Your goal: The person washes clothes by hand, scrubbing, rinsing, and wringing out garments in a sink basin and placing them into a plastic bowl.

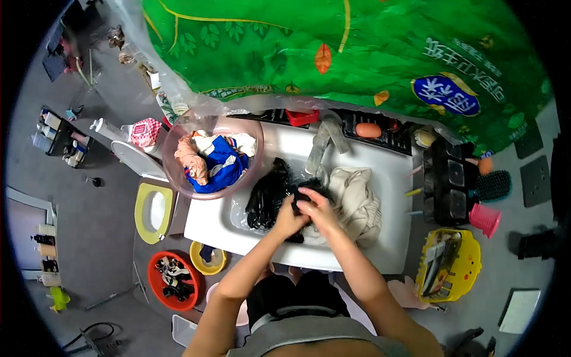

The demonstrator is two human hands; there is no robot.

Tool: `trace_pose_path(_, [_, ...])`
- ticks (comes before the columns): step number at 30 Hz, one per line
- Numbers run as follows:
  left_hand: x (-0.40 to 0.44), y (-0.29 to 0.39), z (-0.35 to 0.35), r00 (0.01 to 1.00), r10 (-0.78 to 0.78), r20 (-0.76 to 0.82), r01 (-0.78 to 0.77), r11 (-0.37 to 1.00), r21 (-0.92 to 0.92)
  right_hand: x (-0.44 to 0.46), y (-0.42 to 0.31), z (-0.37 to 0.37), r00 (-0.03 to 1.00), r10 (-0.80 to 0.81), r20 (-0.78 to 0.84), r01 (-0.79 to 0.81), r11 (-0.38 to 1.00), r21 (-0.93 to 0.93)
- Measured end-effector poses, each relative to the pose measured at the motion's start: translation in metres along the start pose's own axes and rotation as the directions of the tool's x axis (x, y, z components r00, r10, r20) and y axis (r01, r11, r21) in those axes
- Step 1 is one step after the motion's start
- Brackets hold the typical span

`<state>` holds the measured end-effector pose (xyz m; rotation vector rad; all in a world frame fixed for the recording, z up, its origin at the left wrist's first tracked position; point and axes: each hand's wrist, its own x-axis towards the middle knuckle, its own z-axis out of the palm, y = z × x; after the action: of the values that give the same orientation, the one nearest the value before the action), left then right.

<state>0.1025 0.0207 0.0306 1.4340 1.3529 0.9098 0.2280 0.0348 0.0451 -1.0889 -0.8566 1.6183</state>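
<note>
Both my hands are together over the white sink (389,202), working on wet black cloth (264,199). My left hand (290,220) grips a bunched piece of it from the left, its fingers partly hidden. From the right, my right hand (319,211) closes its fingers over the same dark bunch. More of the black cloth lies in the water to the left, below the faucet (318,149). Beside my right hand, a heap of wet cream-coloured cloth (355,199) fills the right part of the basin.
A clear pink basin (172,169) with blue, white and peach clothes rests on the sink's left corner. An orange soap bar (368,130) lies behind. A red basin (156,291), yellow basin (221,266), toilet (144,214) and yellow basket (467,271) stand around.
</note>
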Motion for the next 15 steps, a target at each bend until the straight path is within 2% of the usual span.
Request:
trace_pose_path(1, [0.012, -0.007, 0.0, 0.984, 0.107, -0.141, -0.099, 0.993, 0.065, -0.014, -0.026, 0.004, 0.991, 0.118, 0.063, -0.13, 0.965, 0.23])
trace_pose_path(2, [0.018, 0.005, -0.01, 0.986, 0.117, -0.122, -0.122, 0.992, -0.037, -0.023, -0.039, 0.002, 1.0, -0.01, -0.003, 0.01, 0.974, 0.224])
trace_pose_path(3, [0.022, 0.023, -0.021, 0.986, 0.128, -0.102, -0.141, 0.981, -0.136, -0.028, -0.036, -0.017, 0.998, -0.059, -0.026, 0.061, 0.994, 0.09])
trace_pose_path(4, [0.024, 0.046, -0.029, 0.977, 0.188, -0.105, -0.2, 0.972, -0.121, -0.031, -0.022, -0.034, 0.988, -0.144, -0.046, 0.135, 0.977, -0.167])
trace_pose_path(5, [0.023, 0.074, -0.038, 0.964, 0.245, -0.106, -0.256, 0.961, -0.106, -0.029, 0.001, -0.049, 0.972, -0.229, -0.045, 0.191, 0.891, -0.412])
trace_pose_path(6, [0.019, 0.104, -0.047, 0.957, 0.276, -0.09, -0.285, 0.952, -0.109, -0.019, 0.033, -0.064, 0.925, -0.369, 0.085, 0.341, 0.715, -0.611])
trace_pose_path(7, [0.017, 0.125, -0.052, 0.975, 0.209, -0.079, -0.221, 0.955, -0.195, -0.03, 0.027, -0.053, 0.891, -0.418, 0.18, 0.387, 0.487, -0.783])
trace_pose_path(9, [0.007, 0.17, -0.065, 0.979, 0.196, -0.056, -0.204, 0.928, -0.31, -0.035, 0.025, -0.028, 0.92, -0.362, 0.149, 0.257, 0.269, -0.928])
trace_pose_path(12, [-0.003, 0.208, -0.078, 0.955, 0.288, -0.066, -0.275, 0.783, -0.558, -0.018, 0.016, 0.015, 0.874, -0.485, 0.028, 0.168, 0.246, -0.955])
trace_pose_path(14, [-0.01, 0.213, -0.085, 0.963, 0.259, -0.073, -0.249, 0.757, -0.604, 0.005, 0.003, 0.026, 0.732, -0.655, 0.185, 0.409, 0.207, -0.889])
trace_pose_path(15, [-0.014, 0.213, -0.09, 0.965, 0.251, -0.076, -0.243, 0.745, -0.621, 0.008, 0.005, 0.027, 0.663, -0.739, 0.122, 0.459, 0.272, -0.845])
